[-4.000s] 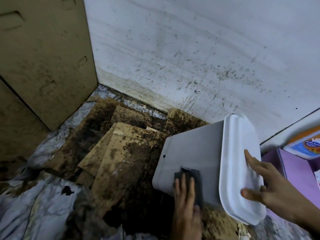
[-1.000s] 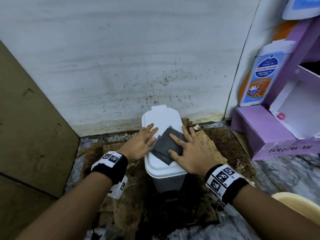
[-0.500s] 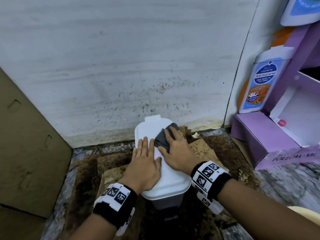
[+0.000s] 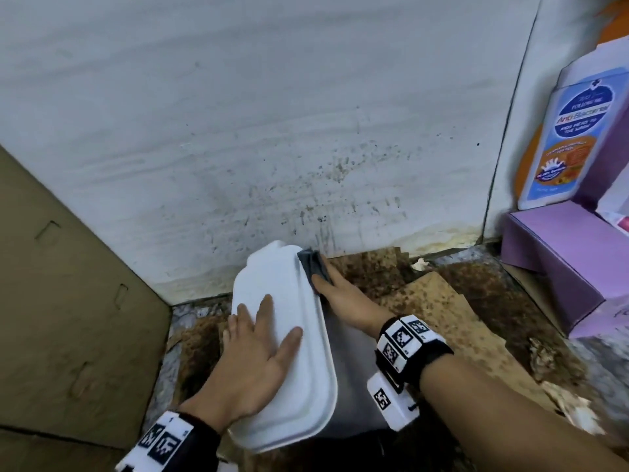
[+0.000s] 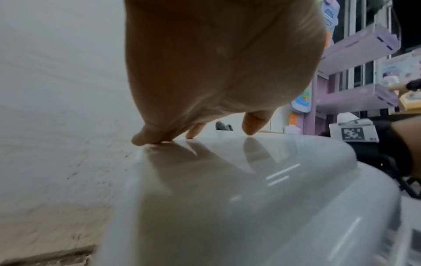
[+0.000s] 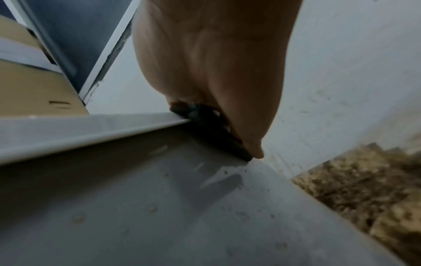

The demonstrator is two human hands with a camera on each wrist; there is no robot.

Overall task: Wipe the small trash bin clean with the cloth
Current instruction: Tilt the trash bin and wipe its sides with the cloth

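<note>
Nearest the camera, the left hand (image 4: 253, 361) lies flat on the white lid (image 4: 289, 369) of the small trash bin (image 4: 354, 376), fingers straight and spread, steadying it rather than gripping. The bin stands on stained cardboard (image 4: 439, 308) against the wall (image 4: 272, 131), tilted toward the left. Farther along its grey side, just under the lid's rim, the right hand (image 4: 343, 296) presses the dark cloth (image 4: 313, 267) against the plastic; the fingers lie along the cloth — whether any curl around it I cannot tell.

The likely trouble: the bin looks light and is held only by downward pressure, so a hard sideways stroke from the right could slide or tip it off the cardboard. The cloth sits at the far upper corner, and another push might carry it off the edge against the spattered wall.

The right wrist view shows specks and droplets (image 6: 152, 209) on the grey side — invisible from the head. The left wrist view shows the fingertips (image 5: 250, 129) touching the glossy lid, and purple shelves (image 5: 355, 54) beyond.
</note>
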